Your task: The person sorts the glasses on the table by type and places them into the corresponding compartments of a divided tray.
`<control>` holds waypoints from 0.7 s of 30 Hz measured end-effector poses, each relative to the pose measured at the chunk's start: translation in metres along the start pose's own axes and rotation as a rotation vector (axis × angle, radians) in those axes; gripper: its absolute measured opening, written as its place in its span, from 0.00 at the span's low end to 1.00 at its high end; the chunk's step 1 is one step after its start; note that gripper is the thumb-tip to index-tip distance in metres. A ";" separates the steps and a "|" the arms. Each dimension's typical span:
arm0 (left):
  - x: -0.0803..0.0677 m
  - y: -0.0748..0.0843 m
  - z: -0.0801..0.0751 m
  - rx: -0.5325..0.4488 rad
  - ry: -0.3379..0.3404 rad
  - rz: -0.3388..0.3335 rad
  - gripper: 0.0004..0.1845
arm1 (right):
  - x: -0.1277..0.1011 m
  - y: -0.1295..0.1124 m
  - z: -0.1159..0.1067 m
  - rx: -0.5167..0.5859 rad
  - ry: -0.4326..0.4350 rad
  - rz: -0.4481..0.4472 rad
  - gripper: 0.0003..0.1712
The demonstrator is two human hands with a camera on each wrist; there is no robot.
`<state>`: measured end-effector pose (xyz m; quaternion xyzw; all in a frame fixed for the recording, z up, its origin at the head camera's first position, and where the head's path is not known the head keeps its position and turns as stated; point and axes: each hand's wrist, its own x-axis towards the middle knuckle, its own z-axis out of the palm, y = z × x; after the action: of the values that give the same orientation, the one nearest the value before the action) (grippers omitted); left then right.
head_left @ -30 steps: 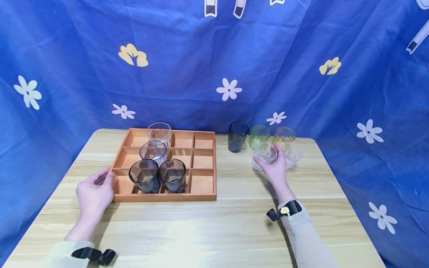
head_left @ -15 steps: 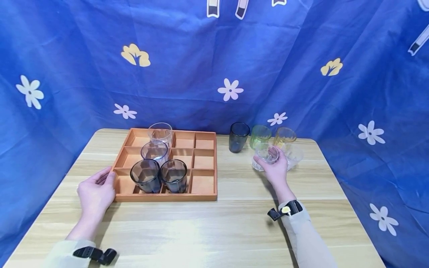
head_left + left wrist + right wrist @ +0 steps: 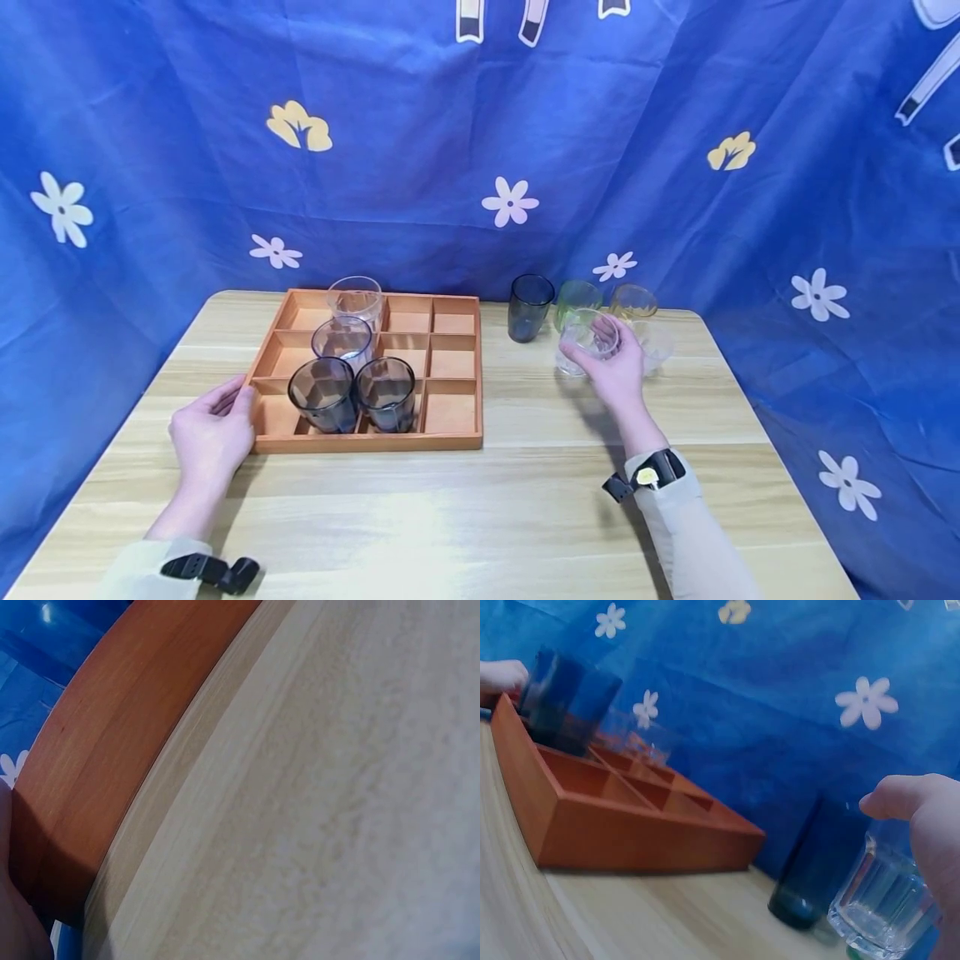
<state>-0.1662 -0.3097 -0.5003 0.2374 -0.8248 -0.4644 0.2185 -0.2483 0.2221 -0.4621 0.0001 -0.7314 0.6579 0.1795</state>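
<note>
The right hand (image 3: 617, 372) curls its fingers and thumb round a clear ribbed glass (image 3: 584, 342), which sits tilted and lifted just off the wooden table (image 3: 480, 500), to the right of the tray. In the right wrist view the same clear ribbed glass (image 3: 885, 904) shows its base above the tabletop, with the thumb (image 3: 900, 796) against its side. Just behind it stand a dark blue-grey tumbler (image 3: 528, 307), a green glass (image 3: 576, 297), an amber glass (image 3: 633, 301) and another clear glass (image 3: 655, 345). The left hand (image 3: 212, 432) lies with loosely spread, relaxed fingers against the near left corner of the orange wooden compartment tray (image 3: 450, 437), touching its outer wall without grasping it; the left wrist view shows only that tray wall (image 3: 127, 742) and bare tabletop. In the tray's left-middle compartments stand two clear glasses (image 3: 354, 302) at the back and two smoky dark glasses (image 3: 324, 393) at the front.
</note>
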 end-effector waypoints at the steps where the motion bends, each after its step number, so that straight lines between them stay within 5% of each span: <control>1: 0.000 -0.001 0.000 0.001 0.001 -0.001 0.18 | 0.000 -0.004 0.002 0.009 -0.013 -0.003 0.50; 21: -0.003 0.003 -0.002 0.001 -0.006 -0.004 0.19 | 0.005 -0.052 0.072 0.020 -0.248 -0.093 0.50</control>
<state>-0.1631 -0.3074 -0.4973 0.2379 -0.8250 -0.4653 0.2150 -0.2596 0.1468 -0.4159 0.1170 -0.7406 0.6511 0.1179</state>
